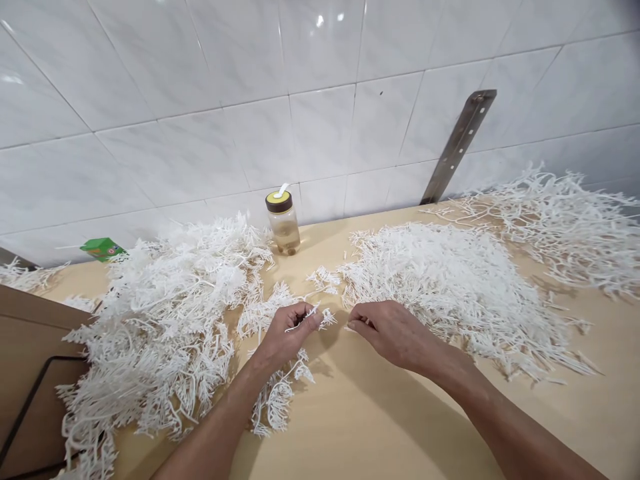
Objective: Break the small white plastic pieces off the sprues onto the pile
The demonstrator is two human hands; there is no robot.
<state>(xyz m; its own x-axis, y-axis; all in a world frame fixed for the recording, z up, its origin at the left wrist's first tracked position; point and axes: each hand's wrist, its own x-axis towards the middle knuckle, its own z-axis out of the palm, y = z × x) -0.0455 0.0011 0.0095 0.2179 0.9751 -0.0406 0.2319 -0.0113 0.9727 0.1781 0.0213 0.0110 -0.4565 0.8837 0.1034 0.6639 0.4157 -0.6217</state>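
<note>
My left hand [299, 327] is closed around a small white branched plastic sprig [327, 318], whose tips stick out past the thumb. A short gap away, my right hand [383, 327] is pinched, with a tiny white bit at its fingertips too small to name. Left of my hands lies a big tangled heap of white branched pieces [175, 313], with loose sprigs [275, 397] beside my left forearm. On the right is a flatter pile of short white pieces [435, 273], just beyond my right hand.
A bottle with a yellow and brown lid [284, 223] stands near the tiled wall [320, 133]. Bare white stems [570, 227] lie at the far right. A green carton [103, 249] and a brown box [35, 333] are on the left. A metal bracket [460, 147] leans upright on the wall.
</note>
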